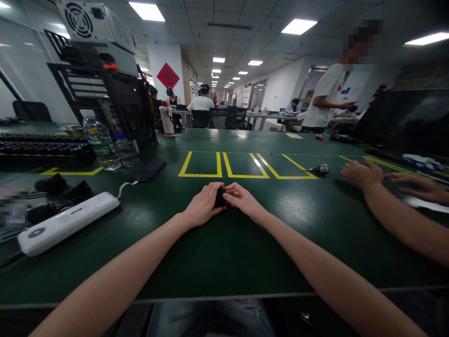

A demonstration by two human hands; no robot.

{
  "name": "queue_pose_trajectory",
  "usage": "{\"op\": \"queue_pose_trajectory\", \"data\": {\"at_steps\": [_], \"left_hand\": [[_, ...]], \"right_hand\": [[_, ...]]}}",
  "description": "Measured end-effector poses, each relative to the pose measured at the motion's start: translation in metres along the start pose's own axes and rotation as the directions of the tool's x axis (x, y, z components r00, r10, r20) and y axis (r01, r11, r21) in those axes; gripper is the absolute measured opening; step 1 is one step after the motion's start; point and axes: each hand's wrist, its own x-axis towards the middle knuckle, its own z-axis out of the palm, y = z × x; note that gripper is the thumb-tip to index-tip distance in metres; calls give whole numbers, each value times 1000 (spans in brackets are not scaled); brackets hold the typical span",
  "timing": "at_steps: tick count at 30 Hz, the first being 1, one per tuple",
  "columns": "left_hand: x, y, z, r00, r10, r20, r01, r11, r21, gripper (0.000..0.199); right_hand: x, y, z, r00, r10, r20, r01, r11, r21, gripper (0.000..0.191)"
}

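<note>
Between my two hands, on the green table [224, 252], is a small black object [220, 198]; its kind cannot be made out, as my fingers cover most of it. My left hand [203, 203] wraps round its left side with the fingers over the top. From the right, my right hand [243, 200] pinches it with thumb and forefinger. Both forearms rest low over the table. Just beyond the hands, yellow tape outlines [200, 175] mark the tabletop.
At left lie a white power strip [70, 222] and black adapters. Behind them stand water bottles [100, 140] and an open computer case [126, 107]. A metal-ended tool [320, 169] lies right of the tape. A co-worker's hands [365, 173] are at far right; a person [326, 93] stands beyond the table.
</note>
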Motion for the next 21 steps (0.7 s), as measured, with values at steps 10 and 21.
{"op": "queue_pose_trajectory", "data": {"at_steps": [10, 21], "left_hand": [[0, 0, -1, 1000, -2, 15, 2, 1000, 25, 55], [1, 2, -2, 1000, 3, 22, -3, 1000, 17, 56]], "right_hand": [[1, -4, 1, 998, 55, 41, -56, 998, 34, 28], [-3, -4, 3, 1000, 24, -3, -24, 999, 43, 27]]}}
